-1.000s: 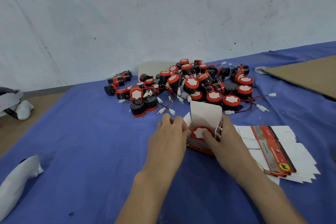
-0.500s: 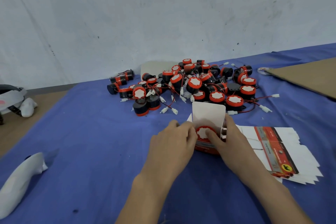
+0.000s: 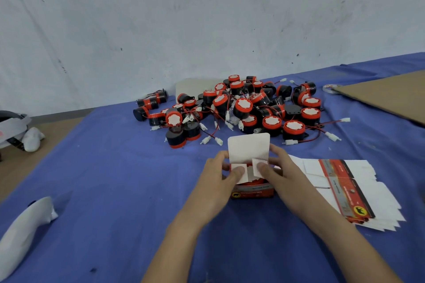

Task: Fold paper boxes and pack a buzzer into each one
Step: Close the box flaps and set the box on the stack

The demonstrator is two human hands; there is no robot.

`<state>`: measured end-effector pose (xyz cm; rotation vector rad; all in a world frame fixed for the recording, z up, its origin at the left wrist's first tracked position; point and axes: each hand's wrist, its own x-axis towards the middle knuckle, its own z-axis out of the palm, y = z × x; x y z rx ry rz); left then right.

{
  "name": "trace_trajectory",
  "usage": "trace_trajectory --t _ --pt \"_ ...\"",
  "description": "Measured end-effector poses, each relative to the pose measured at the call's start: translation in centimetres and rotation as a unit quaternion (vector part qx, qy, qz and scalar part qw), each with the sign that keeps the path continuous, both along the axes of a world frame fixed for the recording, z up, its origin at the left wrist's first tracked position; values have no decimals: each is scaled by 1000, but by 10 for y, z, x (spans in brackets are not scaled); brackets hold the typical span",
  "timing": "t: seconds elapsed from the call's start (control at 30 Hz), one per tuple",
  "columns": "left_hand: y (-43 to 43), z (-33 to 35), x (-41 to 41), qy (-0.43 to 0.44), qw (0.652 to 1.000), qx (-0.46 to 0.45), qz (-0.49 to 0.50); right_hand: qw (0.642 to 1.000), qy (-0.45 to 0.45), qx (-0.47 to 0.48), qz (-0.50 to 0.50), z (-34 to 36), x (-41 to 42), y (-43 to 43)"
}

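Blue cloth covers the bench [image 3: 110, 190]. Nearest the person, both forearms reach in to one paper box [image 3: 251, 192] that stands on it with its red-and-black printed side facing them. The left hand [image 3: 218, 179] and right hand [image 3: 286, 182] bracket the box from either side. Their fingers [image 3: 226, 156] are curled round its walls and clamped on it, which looks meant to keep the thin card square. Each thumb presses one small white side flap [image 3: 257, 164] down over the opening.

A sliver of red under the flaps is most likely the buzzer [image 3: 250, 183], already seated inside. The side flaps go down first so the lid flap [image 3: 248, 148], upright at the back edge, can fold over them and tuck in. That closing fold appears to be the step in hand.

Just beside the right hand lies a fanned stack of flat box blanks [image 3: 345, 190], presumably kept there for an easy next pick. Farther back, well apart from the hands, sits a heap of buzzers [image 3: 241, 108], black bodies with red caps and tangled wires, loose enough to pull one free. At the far right edge a brown cardboard sheet [image 3: 391, 99] lies flat.
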<state>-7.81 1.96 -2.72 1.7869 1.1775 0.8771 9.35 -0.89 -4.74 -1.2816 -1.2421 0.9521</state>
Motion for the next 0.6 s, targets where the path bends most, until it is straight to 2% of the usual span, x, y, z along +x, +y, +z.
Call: trace_trajectory --t 0.17,0.27,0.37,0.5,0.6 --pt "4 -2 3 -27 999 20 25 991 -115 57 -45 -6 3 0" --pt "5 -4 -2 18 999 37 27 989 -138 37 -46 -11 10 2" --pt "6 -3 -9 63 997 50 8 992 -120 12 -24 -11 15 0" --pt "4 -2 -18 114 988 87 -57 987 -147 52 31 -4 14 -10" --pt "2 -6 -22 150 978 122 -77 968 -231 50 83 -4 14 -15"
